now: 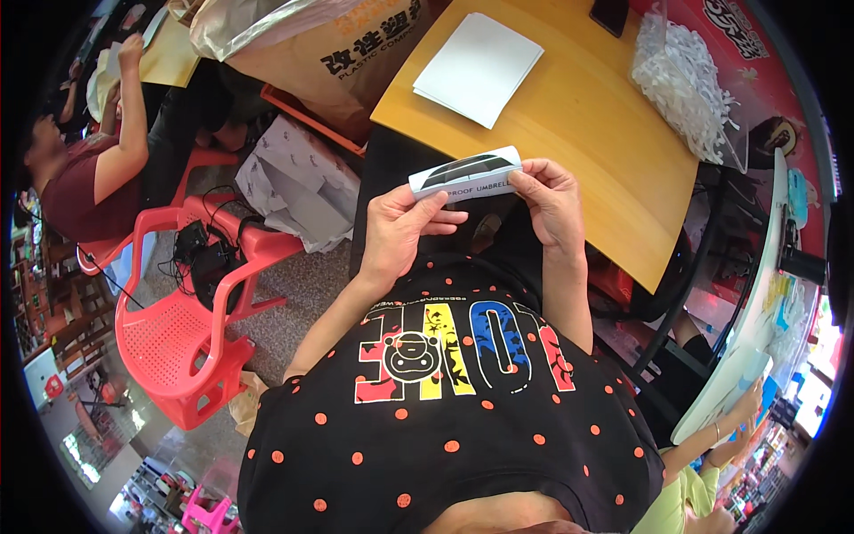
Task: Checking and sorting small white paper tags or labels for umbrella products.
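Observation:
Between my two hands is a small, long white box [471, 189] with a dark umbrella picture on its upper face and print along its side. My left hand [400, 222] pinches its left end between thumb and fingers. At the right end, my right hand [553, 200] grips it with the thumb in front. The box is held level above my lap, just off the near edge of the yellow wooden table [569, 169]. On that table lies a stack of white paper sheets [480, 67], a little beyond the box.
A clear bag of white paper strips [685, 80] lies at the table's right, and a dark phone [610, 14] at its far edge. Left of the table stand a large printed sack [311, 44], a crumpled white bag [298, 178] and a red plastic chair [178, 347] holding black cables. Other people sit nearby.

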The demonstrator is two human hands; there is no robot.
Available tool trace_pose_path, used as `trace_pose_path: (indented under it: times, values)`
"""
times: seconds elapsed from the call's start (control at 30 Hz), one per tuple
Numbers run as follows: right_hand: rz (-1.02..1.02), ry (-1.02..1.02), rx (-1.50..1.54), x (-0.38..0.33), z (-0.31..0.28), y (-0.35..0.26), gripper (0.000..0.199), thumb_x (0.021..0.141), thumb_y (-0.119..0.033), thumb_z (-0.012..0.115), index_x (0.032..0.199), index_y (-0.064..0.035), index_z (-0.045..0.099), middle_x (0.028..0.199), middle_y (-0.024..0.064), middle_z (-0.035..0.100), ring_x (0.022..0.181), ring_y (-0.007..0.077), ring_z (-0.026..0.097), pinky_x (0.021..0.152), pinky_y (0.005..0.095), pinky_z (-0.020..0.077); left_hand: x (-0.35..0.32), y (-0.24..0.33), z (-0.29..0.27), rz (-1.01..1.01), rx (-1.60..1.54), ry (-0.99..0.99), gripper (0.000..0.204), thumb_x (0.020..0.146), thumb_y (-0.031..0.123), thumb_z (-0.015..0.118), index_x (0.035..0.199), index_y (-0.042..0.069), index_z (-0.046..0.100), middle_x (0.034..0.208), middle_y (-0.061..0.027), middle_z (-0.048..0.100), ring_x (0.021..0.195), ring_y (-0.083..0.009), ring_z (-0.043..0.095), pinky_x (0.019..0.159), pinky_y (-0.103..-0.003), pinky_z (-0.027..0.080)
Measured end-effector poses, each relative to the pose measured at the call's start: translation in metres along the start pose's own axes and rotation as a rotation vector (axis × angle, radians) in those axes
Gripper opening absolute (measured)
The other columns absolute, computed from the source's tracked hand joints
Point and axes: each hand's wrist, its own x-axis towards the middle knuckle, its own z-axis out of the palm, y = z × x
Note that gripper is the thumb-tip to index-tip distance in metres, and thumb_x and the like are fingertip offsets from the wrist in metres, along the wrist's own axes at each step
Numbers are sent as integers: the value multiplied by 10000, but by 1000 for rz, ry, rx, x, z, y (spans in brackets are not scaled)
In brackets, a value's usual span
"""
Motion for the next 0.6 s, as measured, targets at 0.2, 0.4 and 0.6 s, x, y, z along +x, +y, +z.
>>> trace_pose_path:
  times: [0.2, 0.4, 0.6]
  values:
    - [20, -7, -10, 2, -1, 3, 91, 812, 3, 696, 889, 32, 658, 828, 75, 682, 737, 111, 633, 708, 235, 508, 0, -3, -2, -18, -54, -12, 241, 938, 87, 560, 1134, -47, 604, 1018, -169, 667, 775, -237, 705, 564, -232, 587]
    - [11, -4, -1, 2, 0, 6, 92, 809, 3, 700, 887, 28, 660, 820, 68, 676, 733, 106, 624, 707, 231, 500, 4, -9, -6, -72, -217, -32, 242, 946, 96, 546, 1143, -40, 586, 1039, -170, 658, 819, -228, 699, 590, -231, 591]
    - [18, 8, -2, 2, 0, 5, 87, 805, 2, 706, 877, 21, 662, 813, 50, 667, 731, 96, 609, 706, 226, 488, 6, -12, -8, -141, -319, -58, 239, 959, 108, 528, 1136, -41, 585, 1062, -164, 650, 917, -220, 678, 719, -259, 590]
